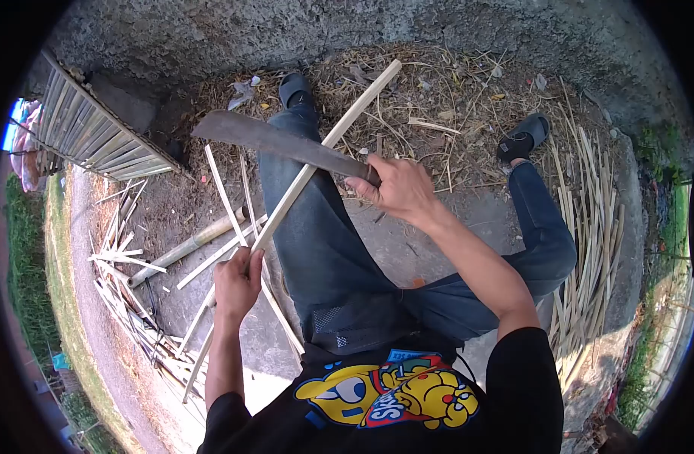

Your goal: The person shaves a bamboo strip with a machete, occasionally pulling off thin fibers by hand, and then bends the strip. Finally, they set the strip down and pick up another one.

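My left hand is closed around the lower end of a long pale bamboo strip, which slants up to the right across my thigh. In my right hand is the handle of a wide, dark machete. Its blade points left and crosses the strip above my knee. Whether the edge touches the strip or lies just over it, I cannot tell. My right fingers wrap round the handle, with the thumb along its lower side.
Loose split strips and a round bamboo pole lie on the left. A large pile of strips lies at the right. A slatted bamboo panel leans at the upper left. Shavings litter the ground before a rough wall.
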`<move>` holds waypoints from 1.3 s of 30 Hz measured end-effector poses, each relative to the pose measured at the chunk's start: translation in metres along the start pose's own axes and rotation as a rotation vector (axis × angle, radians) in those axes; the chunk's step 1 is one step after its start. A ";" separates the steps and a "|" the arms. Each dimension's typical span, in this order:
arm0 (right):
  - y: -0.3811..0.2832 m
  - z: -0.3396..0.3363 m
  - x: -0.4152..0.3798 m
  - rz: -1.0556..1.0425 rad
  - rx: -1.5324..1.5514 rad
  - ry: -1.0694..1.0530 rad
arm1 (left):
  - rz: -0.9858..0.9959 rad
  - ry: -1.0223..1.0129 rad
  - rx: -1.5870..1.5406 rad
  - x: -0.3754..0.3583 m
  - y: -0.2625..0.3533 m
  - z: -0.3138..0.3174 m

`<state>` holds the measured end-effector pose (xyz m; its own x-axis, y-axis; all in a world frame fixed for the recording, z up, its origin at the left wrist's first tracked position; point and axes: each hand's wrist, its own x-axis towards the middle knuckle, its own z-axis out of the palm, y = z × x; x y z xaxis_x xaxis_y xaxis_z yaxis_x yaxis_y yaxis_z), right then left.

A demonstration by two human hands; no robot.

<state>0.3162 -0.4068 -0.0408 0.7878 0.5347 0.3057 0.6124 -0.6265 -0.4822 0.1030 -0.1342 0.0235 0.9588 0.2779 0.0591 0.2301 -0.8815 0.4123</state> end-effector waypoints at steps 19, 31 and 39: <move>0.061 0.001 -0.008 0.652 0.636 0.220 | -0.072 -0.042 -0.296 -0.003 -0.024 -0.012; -0.031 -0.011 0.013 0.305 0.330 -0.100 | -0.059 -0.125 -0.250 0.010 0.002 0.006; -0.029 0.021 0.018 -0.076 0.017 -0.088 | -0.027 -0.076 -0.210 0.006 -0.007 0.017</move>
<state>0.3115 -0.3673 -0.0386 0.7296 0.6287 0.2690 0.6685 -0.5729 -0.4743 0.1097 -0.1331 0.0052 0.9643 0.2641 -0.0204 0.2242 -0.7728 0.5937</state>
